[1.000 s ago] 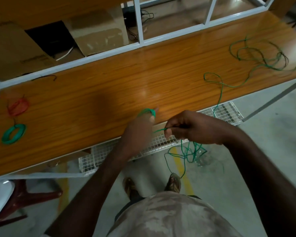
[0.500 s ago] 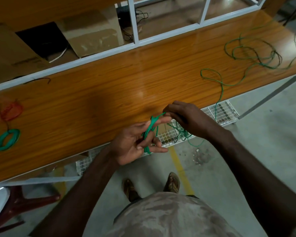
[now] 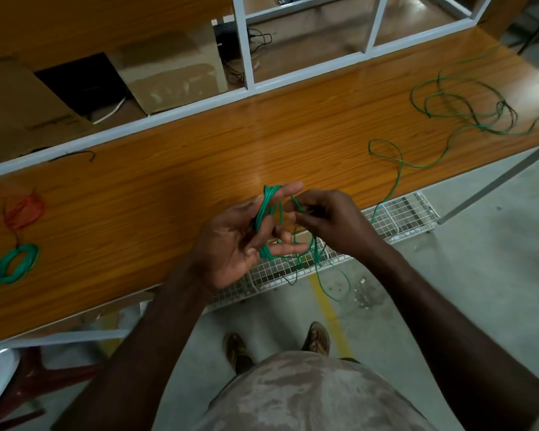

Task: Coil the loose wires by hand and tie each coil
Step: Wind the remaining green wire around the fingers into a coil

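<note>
My left hand point(image 3: 237, 244) is palm up at the table's front edge, with several turns of green wire point(image 3: 266, 209) wrapped around its spread fingers. Just to the right, my right hand point(image 3: 327, 219) pinches the free strand of the same wire beside the coil. The loose remainder of the green wire point(image 3: 395, 169) trails off the table edge and runs to a tangle point(image 3: 467, 110) at the far right of the table. A finished green coil point(image 3: 14, 264) and a red coil point(image 3: 24, 209) lie at the table's left end.
The wooden table point(image 3: 168, 188) has a white metal frame point(image 3: 246, 88) along its back edge, with cardboard boxes point(image 3: 171, 73) behind it. A wire mesh tray point(image 3: 399, 216) hangs under the front edge. A red stool point(image 3: 28, 387) stands at the lower left on the concrete floor.
My left hand turned palm up and the coil on its fingers gained turns. My right hand swung from below the table edge up beside the coil, drawing in the hanging wire.
</note>
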